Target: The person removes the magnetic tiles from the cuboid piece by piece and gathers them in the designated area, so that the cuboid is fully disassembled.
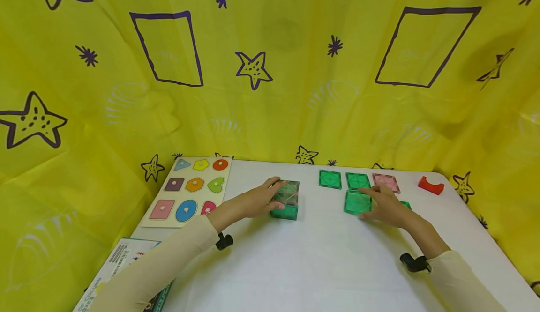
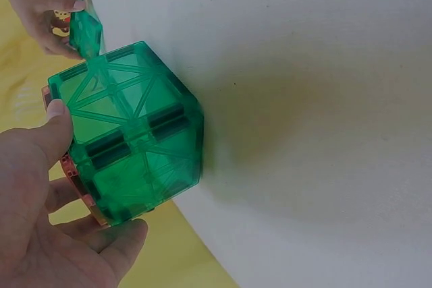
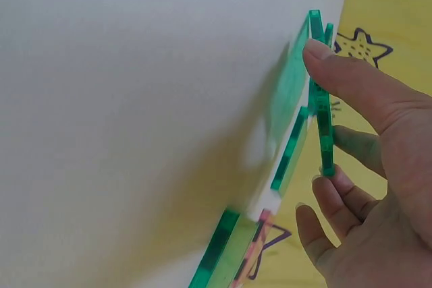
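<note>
A cube of see-through magnetic tiles (image 1: pixel 284 212), green at the sides and pink on top, stands on the white table. My left hand (image 1: pixel 255 202) grips it near the top, thumb on the near side and fingers round the far side. In the left wrist view the green faces of the cube (image 2: pixel 138 129) show, with a pink rim by the thumb. To the right, my right hand (image 1: pixel 388 209) pinches a green square magnetic tile (image 1: pixel 356 202) by opposite edges. The right wrist view shows this tile (image 3: pixel 324 123) edge-on, thumb at one edge and fingertips at the other.
Behind the right hand lie two green tiles (image 1: pixel 330 179) and a pink tile (image 1: pixel 390 182); another green tile (image 1: pixel 406 205) is partly hidden. A red arch block (image 1: pixel 431 186) sits far right. At left are a shape puzzle board (image 1: pixel 195 171) and a box (image 1: pixel 122 260). Yellow curtain (image 1: pixel 291 110) stands behind.
</note>
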Demonstrator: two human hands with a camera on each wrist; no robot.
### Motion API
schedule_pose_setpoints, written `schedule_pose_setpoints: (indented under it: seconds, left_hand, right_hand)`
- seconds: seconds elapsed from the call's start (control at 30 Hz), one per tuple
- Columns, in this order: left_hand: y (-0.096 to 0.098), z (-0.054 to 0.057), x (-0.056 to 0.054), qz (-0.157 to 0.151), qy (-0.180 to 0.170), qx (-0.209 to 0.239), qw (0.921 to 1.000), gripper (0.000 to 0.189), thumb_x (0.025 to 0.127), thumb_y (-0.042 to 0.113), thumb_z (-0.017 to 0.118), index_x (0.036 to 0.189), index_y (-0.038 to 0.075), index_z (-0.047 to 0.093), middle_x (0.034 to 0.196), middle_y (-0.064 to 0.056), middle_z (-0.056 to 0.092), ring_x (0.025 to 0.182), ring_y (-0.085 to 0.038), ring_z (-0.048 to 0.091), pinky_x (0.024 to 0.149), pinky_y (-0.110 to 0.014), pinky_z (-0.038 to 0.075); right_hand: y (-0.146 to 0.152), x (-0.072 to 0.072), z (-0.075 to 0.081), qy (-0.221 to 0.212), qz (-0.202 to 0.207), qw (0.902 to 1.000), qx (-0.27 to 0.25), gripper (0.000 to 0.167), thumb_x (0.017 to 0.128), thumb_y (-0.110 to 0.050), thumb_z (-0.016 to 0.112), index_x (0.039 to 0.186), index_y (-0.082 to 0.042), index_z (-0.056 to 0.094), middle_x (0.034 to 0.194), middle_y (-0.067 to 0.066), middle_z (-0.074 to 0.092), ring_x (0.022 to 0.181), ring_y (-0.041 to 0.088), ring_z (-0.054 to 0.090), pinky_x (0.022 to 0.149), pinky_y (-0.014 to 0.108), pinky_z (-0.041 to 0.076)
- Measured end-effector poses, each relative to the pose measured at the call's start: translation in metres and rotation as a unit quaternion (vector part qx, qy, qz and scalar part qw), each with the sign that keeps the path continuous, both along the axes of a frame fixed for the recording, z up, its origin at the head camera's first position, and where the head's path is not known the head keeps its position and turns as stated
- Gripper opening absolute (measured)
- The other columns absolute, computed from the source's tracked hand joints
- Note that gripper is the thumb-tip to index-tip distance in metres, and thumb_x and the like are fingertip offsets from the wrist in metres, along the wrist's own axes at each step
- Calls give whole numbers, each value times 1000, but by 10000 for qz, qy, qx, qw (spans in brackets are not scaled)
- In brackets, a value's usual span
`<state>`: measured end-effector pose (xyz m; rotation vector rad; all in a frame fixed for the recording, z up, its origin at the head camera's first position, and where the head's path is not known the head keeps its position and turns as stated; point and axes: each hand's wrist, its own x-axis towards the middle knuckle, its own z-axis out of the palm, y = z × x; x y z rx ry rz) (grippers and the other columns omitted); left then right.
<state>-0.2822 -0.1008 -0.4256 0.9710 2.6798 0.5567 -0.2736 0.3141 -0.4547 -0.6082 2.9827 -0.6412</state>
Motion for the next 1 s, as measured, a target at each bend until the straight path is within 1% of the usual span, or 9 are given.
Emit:
schedule_pose_setpoints:
  seconds: [0.07,0.17,0.27,0.33,0.43,0.57,0.77,0.9,1.0]
  left_hand:
    - [1,0,0,6,16,-32,10000,75,110,43,54,170,12,21,174,-19,15,152,-35,41,123,-46,39]
    - [1,0,0,26,-5,-54,10000,75,110,43,54,170,13,21,175,-19,15,153,-35,40,124,-47,38]
    - [2,0,1,37,-40,-54,10000,75,110,43,54,170,13,21,175,-19,14,153,-36,39,124,-47,38]
    - [2,0,1,44,-48,-43,10000,74,110,43,54,170,14,21,175,-19,15,153,-36,40,123,-48,38]
    - [1,0,0,42,-40,-25,10000,74,110,43,54,170,14,21,174,-20,15,153,-36,40,123,-48,38]
    - [1,-1,0,40,-34,-30,10000,74,110,43,53,170,13,21,174,-19,15,153,-36,40,123,-47,39]
    - [2,2,2,67,-36,-62,10000,74,110,43,54,170,14,21,175,-17,14,153,-35,41,123,-46,39]
    - [2,3,3,71,-25,-69,9999,75,110,43,54,170,13,21,175,-17,15,153,-35,40,123,-47,39]
    - [2,3,2,56,-43,-44,10000,75,110,42,54,169,12,21,174,-18,15,153,-35,40,123,-47,38]
  right_hand:
    - [6,0,0,-121,-86,9999,64,85,81,-34,93,149,2,56,123,28,50,108,39,47,83,49,52]
    - [14,1,-1,-286,-185,9993,117,87,82,-35,92,151,0,53,131,33,48,115,47,48,90,64,53]
    - [20,1,-1,-415,-218,9989,73,85,82,-35,92,150,-3,51,140,37,45,123,56,45,94,80,45]
    - [22,1,-2,-459,-220,9987,4,80,83,-35,91,145,-5,52,143,38,45,128,58,44,96,84,39]
    - [24,-1,-3,-481,-217,9986,18,66,84,-34,90,134,-7,57,144,35,49,130,56,44,96,85,36]
    - [23,-3,-5,-612,-202,9976,242,54,86,-35,88,124,-6,64,138,30,57,124,51,49,93,81,40]
    - [22,-3,-4,-769,-179,9959,438,47,87,-32,87,121,-7,67,140,32,55,124,53,49,94,84,40]
    - [16,-2,-1,-643,-190,9967,463,43,87,-33,87,118,-9,71,143,34,52,127,56,46,93,85,40]
    - [7,1,0,-510,-156,9982,268,41,91,-33,83,121,-8,72,142,34,53,128,56,46,96,82,42]
